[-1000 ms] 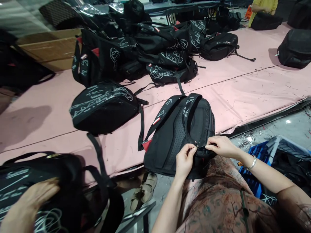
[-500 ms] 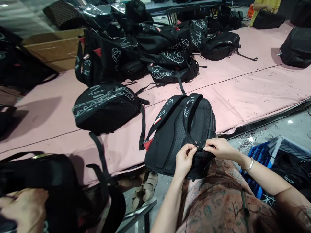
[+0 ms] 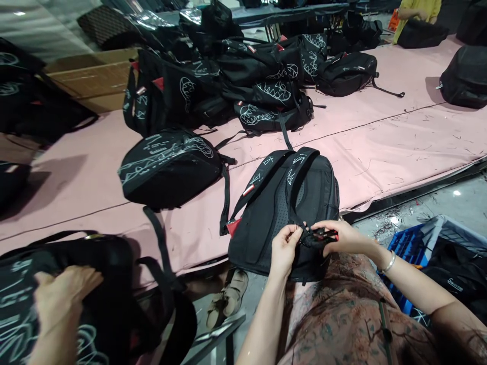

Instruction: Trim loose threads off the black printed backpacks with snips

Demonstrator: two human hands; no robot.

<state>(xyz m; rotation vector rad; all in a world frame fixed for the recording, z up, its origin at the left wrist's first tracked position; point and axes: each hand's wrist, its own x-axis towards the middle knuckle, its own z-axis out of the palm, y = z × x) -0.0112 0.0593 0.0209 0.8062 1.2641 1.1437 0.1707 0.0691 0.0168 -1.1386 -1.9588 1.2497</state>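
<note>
A black backpack leans back-panel up at the table's near edge, its shoulder straps marked with white drawing and a red tag on its left side. At its lower right, my left hand pinches the end of a black strap between thumb and fingertips. My right hand is closed around a bunched black piece of webbing beside it. Small red bits show at the right fingers; what they belong to cannot be made out.
Several black backpacks lie on the pink-covered table. At lower left, another person's hand is on a black bag. A blue crate holding black bags stands at right. A person in yellow handles a bag far off.
My right hand has opened from a fingertip pinch to a wider grip around the bunched webbing. My left hand has shifted slightly left. The other person's hand has moved up and right over its bag.
</note>
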